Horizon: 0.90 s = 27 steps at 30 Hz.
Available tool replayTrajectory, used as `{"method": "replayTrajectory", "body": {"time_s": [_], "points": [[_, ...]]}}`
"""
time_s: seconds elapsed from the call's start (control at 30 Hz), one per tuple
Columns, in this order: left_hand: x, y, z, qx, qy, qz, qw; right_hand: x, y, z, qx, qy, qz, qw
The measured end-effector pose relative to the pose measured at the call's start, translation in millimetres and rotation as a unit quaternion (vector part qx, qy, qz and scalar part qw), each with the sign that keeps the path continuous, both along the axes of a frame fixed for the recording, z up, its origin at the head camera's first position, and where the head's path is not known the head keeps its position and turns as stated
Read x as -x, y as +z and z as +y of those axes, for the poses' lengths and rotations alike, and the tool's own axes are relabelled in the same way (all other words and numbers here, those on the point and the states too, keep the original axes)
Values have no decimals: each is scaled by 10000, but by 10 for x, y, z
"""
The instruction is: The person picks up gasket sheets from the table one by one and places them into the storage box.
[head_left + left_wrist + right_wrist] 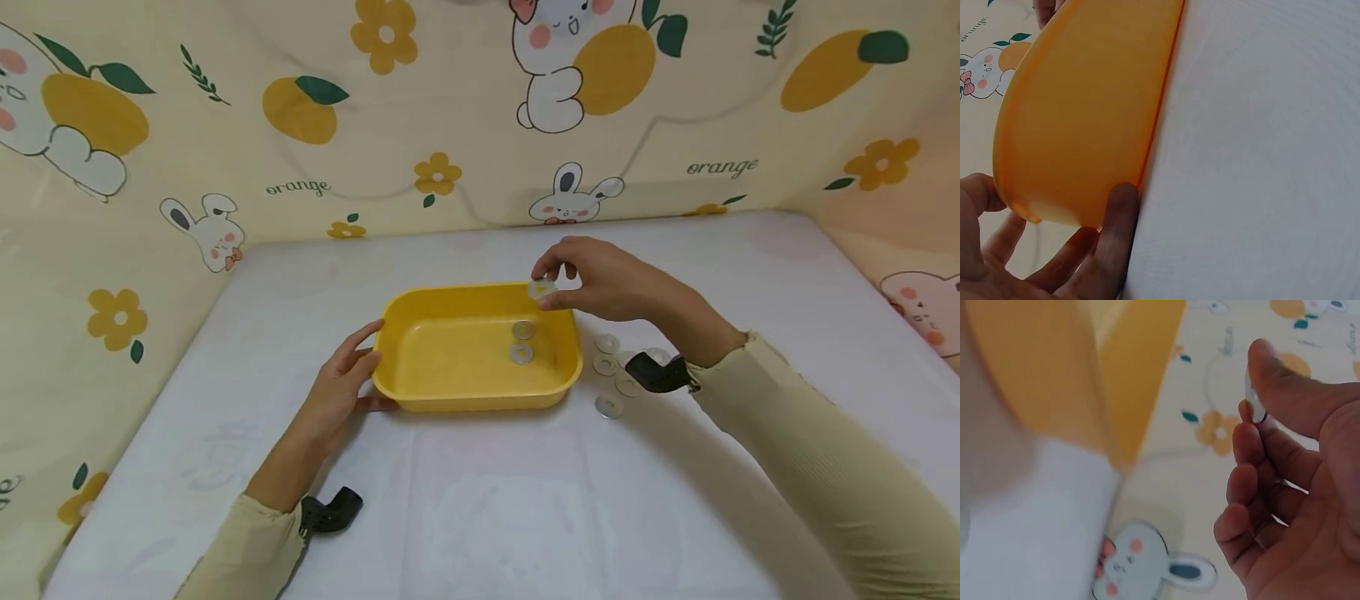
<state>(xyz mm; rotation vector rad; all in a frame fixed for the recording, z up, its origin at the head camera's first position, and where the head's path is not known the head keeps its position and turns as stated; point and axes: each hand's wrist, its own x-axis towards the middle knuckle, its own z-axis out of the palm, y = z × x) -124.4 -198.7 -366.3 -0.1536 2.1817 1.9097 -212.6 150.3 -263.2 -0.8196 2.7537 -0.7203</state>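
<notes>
A yellow plastic basin point(450, 398) stands on the white table; two flat metal washers point(522, 353) lie inside toward its right. My left hand point(337, 383) holds the basin's left end from outside, thumb at the rim; in the left wrist view, fingers point(1124, 206) spread down the wall toward the tabletop. Above the back right corner of the basin, my right hand point(603, 279) pinches one washer point(542, 289) between thumb and fingers. The right wrist view shows that washer point(1255, 403) edge-on, with the other fingers loosely curled below it.
Several more washers point(608, 407) lie loosely grouped on the table just right of the basin, partly hidden beneath the right wrist's black camera point(657, 372). A patterned cloth point(480, 108) forms the walls behind and at both sides.
</notes>
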Motion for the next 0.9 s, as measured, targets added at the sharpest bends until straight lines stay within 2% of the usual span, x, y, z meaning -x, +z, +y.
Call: {"method": "replayTrajectory", "body": {"time_s": [0.23, 0.47, 0.6, 0.73, 0.9], "points": [[-1, 6, 6, 5, -36, 35, 10000, 93, -81, -282, -36, 246, -485, 9985], [12, 7, 12, -10, -49, 72, 10000, 169, -95, -502, -161, 551, -539, 9969], [0, 5, -6, 45, 4, 71, 10000, 247, -159, -573, -203, 754, -698, 9945], [-3, 1, -9, 51, 20, 30, 10000, 302, -233, -613, -377, 626, -841, 9938], [-4, 3, 2, 72, 5, 46, 10000, 291, -260, -680, -507, 503, -940, 9930]]}}
